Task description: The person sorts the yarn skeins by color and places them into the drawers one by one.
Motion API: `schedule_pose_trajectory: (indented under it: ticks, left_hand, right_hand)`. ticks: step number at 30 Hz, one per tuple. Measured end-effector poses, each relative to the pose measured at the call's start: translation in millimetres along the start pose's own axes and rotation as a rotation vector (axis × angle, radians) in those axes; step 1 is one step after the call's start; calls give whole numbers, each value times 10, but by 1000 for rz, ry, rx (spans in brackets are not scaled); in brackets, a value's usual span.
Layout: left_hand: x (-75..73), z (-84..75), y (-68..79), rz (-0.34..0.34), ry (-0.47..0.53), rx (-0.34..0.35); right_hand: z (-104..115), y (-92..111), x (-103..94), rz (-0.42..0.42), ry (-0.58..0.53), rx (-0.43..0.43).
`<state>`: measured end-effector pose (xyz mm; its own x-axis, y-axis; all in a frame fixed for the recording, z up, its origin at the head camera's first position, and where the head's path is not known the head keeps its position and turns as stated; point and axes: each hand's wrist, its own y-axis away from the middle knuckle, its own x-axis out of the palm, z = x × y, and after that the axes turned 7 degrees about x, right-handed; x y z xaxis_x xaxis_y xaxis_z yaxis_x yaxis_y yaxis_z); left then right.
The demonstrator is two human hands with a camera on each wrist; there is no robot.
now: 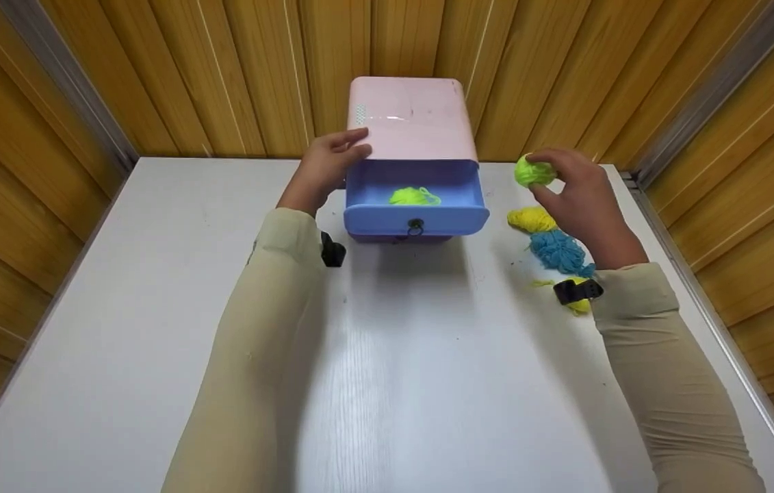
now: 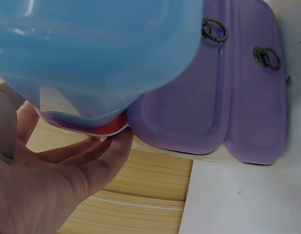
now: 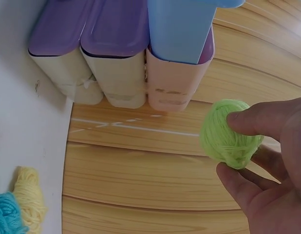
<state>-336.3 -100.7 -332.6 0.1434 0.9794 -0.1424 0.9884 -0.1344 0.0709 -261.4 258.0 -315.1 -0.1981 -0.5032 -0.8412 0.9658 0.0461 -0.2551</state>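
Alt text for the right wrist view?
Right hand pinches a lime-green yarn ball near a three-drawer plastic unit, blue drawer open, two purple drawers shut. Blue yarn and yellow yarn lie on a white table.

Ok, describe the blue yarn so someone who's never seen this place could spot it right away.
On the white table, find the pink-topped drawer stack by the back wall. To its right, a short row of yarn lies on the tabletop near the right hand. The blue yarn is the only blue bundle in it, between two yellow bundles.
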Motion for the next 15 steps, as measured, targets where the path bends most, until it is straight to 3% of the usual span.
schedule_pose_trajectory:
  ticks: [15]
  left_hand:
    - [2,29,-17,-2,15,16]
  right_hand:
    - [202,-59,54,-14,-13,-59]
